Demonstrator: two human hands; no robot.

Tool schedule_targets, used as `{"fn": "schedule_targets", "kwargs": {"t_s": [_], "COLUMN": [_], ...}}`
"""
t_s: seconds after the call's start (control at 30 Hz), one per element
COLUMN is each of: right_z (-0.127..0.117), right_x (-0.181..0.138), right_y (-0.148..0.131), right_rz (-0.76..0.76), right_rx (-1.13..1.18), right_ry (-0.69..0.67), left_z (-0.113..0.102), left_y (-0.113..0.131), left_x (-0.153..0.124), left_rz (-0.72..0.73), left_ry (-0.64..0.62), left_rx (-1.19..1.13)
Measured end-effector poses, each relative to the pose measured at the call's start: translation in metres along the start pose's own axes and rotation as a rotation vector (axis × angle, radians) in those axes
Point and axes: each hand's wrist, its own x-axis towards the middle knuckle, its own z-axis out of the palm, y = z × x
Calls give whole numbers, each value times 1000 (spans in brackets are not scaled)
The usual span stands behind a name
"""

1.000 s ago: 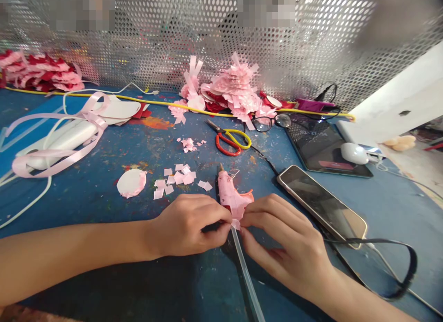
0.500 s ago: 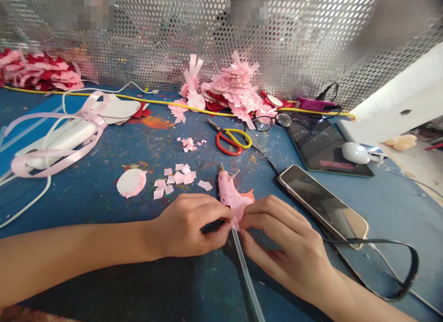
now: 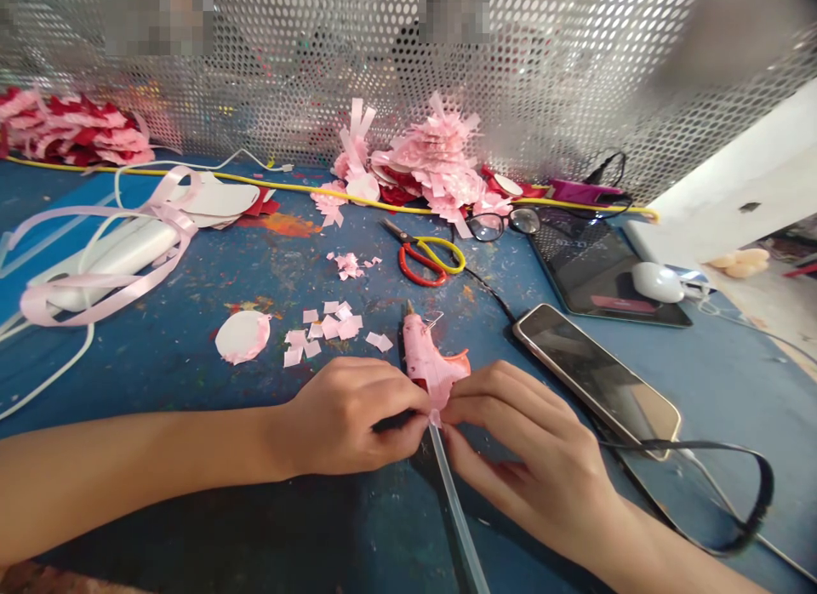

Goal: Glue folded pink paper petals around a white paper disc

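My left hand (image 3: 348, 419) and my right hand (image 3: 529, 454) meet at the middle of the blue table (image 3: 191, 381). Their fingertips pinch one small pink paper piece (image 3: 436, 418) between them. Just behind it lies a pink glue gun (image 3: 426, 362) with a clear glue stick (image 3: 454, 509) running back toward me. Several small pink paper squares (image 3: 328, 328) and a round pink-white paper disc (image 3: 242, 336) lie to the left of the gun.
Red and yellow scissors (image 3: 425, 258), glasses (image 3: 504, 224), a phone (image 3: 597, 373), a tablet (image 3: 600, 275) and a white mouse (image 3: 656, 281) lie to the right. Pink ribbon (image 3: 108, 279) loops at left. Pink paper flowers (image 3: 434, 164) pile against the perforated metal wall (image 3: 383, 75). A black cable (image 3: 734, 500) loops at lower right.
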Motion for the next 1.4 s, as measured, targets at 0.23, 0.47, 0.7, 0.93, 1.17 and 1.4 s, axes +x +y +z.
{"fn": "schedule_targets", "kwargs": {"t_s": [0.23,0.47,0.7,0.93,1.17,1.4], "right_z": [0,3,6,5,6,5], "right_x": [0,0,-5,-6,-6,-8], "right_y": [-1,-2,-3,-9,-8,-7], "right_rz": [-6,-21,-63,-101,-129,-113], "right_rx": [-25,-77,-169,-140,-243,-291], "right_ry": [-12,11,13,27,57,72], "left_z": [0,-1,-1,-2,1,1], "left_y": [2,1,5,8,6,8], "left_x": [1,1,-2,-3,-6,-5], "left_rz": [7,-12,56,108,63,-24], "left_ry": [-4,-38,-30,-17,5,-14], "left_rx": [67,146,295,344,279,167]}}
